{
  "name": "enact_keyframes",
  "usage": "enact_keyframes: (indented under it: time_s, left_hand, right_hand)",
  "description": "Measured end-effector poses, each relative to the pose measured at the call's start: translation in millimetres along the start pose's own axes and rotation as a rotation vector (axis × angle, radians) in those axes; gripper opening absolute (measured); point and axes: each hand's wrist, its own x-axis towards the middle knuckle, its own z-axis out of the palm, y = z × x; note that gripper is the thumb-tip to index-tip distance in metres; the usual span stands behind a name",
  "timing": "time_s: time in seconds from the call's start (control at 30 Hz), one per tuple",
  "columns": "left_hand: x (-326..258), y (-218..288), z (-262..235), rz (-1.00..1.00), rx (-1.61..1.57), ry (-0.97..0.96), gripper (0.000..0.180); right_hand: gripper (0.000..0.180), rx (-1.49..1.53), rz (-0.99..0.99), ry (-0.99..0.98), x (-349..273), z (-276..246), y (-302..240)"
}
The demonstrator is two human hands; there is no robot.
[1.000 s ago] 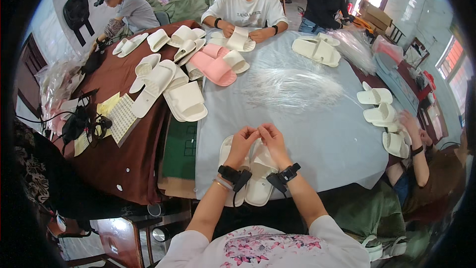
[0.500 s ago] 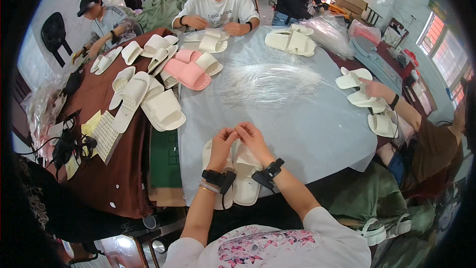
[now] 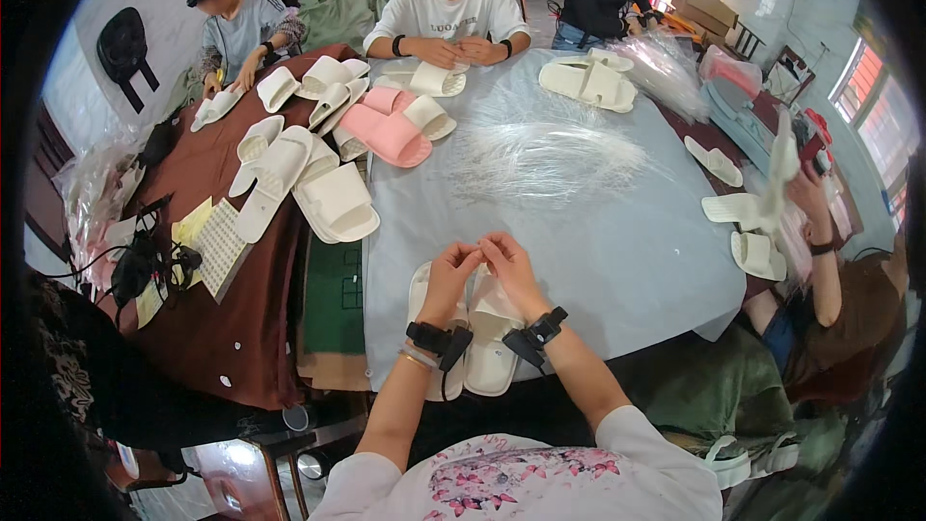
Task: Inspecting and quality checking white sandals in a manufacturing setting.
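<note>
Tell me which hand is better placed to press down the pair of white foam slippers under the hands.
Probably the right hand: it hovers over the white foam slippers. The left hand is above their left edge. Fingertips of both meet, pinching something too small to identify.

- The pair of slippers (image 3: 487, 347) under the hands was cream-white.
- The table cover (image 3: 617, 232) was pale blue-grey.
- One pair of slippers (image 3: 386, 130) further off was pink.
- The cloth (image 3: 241, 328) on the left was dark brown.
- The wrist straps (image 3: 439, 338) were black.
- The person's shirt (image 3: 521, 478) was white with pink flowers.
</note>
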Motion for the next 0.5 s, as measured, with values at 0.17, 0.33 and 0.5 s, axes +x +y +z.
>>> enact_keyframes:
  time_s: [0.17, 0.33, 0.5]
  left_hand:
    - [-1.1, 3.0, 0.5, -0.031, 0.075, -0.016, 0.009]
    - [-1.5, 4.5, 0.0, -0.047, 0.064, -0.007, 0.009]
    - [-1.4, 4.9, -0.9, -0.080, 0.103, 0.010, 0.010]
  right_hand:
    - [0.014, 0.022, 0.008, 0.086, -0.1, -0.7, 0.8]
    - [0.015, 0.058, 0.000, 0.107, 0.3, 0.5, 3.1]
    - [0.018, -0.049, 0.019, 0.025, -1.0, -3.0, 0.6]
